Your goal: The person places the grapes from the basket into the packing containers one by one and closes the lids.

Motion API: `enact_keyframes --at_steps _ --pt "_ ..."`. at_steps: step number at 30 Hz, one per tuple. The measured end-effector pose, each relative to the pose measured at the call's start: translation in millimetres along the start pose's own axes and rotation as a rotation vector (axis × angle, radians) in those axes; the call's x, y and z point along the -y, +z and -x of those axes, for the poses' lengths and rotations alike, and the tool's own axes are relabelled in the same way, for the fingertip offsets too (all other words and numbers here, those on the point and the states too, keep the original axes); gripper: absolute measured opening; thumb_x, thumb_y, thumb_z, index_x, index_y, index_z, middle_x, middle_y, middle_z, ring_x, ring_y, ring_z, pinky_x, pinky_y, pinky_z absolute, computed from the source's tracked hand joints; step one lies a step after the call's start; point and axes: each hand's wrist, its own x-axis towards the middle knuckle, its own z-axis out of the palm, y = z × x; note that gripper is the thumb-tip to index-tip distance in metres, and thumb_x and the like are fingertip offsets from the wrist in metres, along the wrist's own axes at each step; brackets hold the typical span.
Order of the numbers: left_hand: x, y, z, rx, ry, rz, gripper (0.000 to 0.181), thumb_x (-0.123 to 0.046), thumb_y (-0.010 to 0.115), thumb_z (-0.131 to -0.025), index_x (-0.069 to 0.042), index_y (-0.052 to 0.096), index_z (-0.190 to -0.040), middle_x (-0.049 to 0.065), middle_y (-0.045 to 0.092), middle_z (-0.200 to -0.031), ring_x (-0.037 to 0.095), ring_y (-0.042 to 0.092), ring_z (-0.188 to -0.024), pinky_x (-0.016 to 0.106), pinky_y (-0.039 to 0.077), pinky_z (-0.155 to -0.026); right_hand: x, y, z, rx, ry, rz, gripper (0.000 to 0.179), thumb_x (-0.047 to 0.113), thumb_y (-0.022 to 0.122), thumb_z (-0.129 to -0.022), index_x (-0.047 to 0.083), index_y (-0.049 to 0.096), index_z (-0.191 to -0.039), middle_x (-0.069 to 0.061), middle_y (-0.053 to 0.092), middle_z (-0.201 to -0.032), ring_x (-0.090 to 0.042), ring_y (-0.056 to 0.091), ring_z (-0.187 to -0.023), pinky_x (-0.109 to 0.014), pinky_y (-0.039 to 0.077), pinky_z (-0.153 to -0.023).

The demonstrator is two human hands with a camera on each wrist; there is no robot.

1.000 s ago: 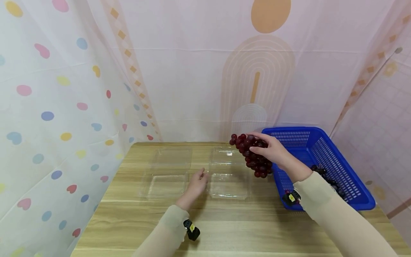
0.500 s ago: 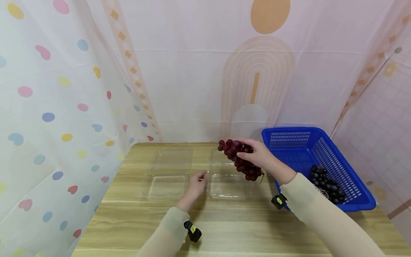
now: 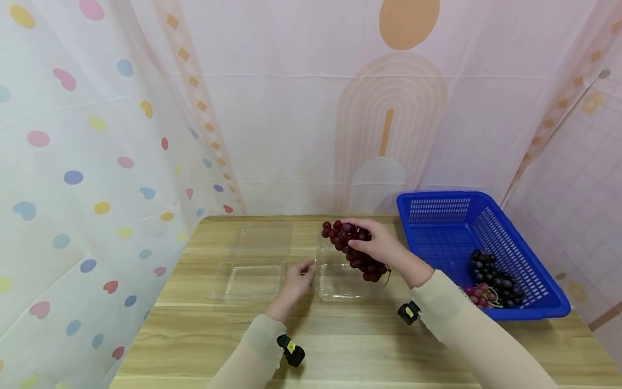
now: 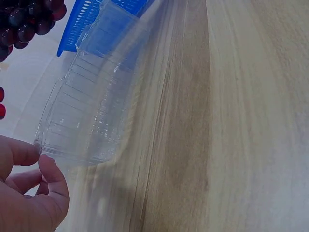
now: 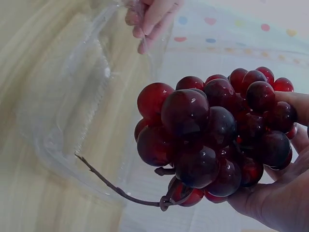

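My right hand (image 3: 381, 246) grips a bunch of dark red grapes (image 3: 352, 246), thumb on one side and fingers on the other. The bunch hangs over a clear plastic clamshell box (image 3: 340, 289) whose lid is folded back. In the right wrist view a brown stem (image 5: 116, 188) sticks out from the grapes. My left hand (image 3: 297, 281) pinches the left rim of that box between thumb and fingertips, as the left wrist view shows at the box's corner (image 4: 53, 147). A second clear clamshell box (image 3: 255, 281) lies open on the table, left of my left hand.
A blue plastic basket (image 3: 447, 221) stands at the right of the wooden table (image 3: 340, 346). Inside it lie black grapes (image 3: 495, 275) and a smaller bunch of pinkish-red grapes (image 3: 480, 295). A patterned curtain (image 3: 291, 135) hangs behind the table.
My right hand has carried the red grapes left and down, from beside the basket to over the right box. My left fingers have closed on that box's rim.
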Motion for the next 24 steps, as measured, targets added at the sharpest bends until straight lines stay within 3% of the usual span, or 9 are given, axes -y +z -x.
enact_keyframes --at_steps 9,16,24 --pt "3.8 0.6 -0.7 -0.027 0.042 0.012 0.032 0.003 0.051 -0.092 0.013 0.054 -0.121 0.008 0.054 -0.087 0.010 0.047 -0.069 0.015 0.040 -0.053 -8.4 17.5 -0.6 0.016 -0.056 -0.034 0.047 0.006 0.065 -0.086 0.014 0.057 -0.131 -0.016 0.057 -0.130 -0.033 0.052 -0.120 -0.052 0.043 -0.098" --pt "5.4 1.1 -1.8 -0.067 0.050 -0.022 0.029 0.003 0.054 -0.090 0.011 0.058 -0.118 0.008 0.055 -0.087 0.010 0.047 -0.073 0.015 0.041 -0.058 -22.1 30.4 -2.2 -0.020 -0.092 0.060 0.046 0.004 0.068 -0.083 0.013 0.060 -0.128 -0.016 0.060 -0.125 -0.033 0.054 -0.117 -0.050 0.043 -0.099" --pt "6.3 1.8 -2.0 -0.085 0.035 0.015 0.032 0.003 0.054 -0.090 0.012 0.055 -0.122 0.009 0.055 -0.089 0.009 0.047 -0.072 0.015 0.042 -0.057 -31.8 41.3 -2.1 -0.005 -0.088 0.120 0.046 0.006 0.070 -0.083 0.014 0.061 -0.127 -0.014 0.060 -0.125 -0.033 0.053 -0.118 -0.050 0.041 -0.101"
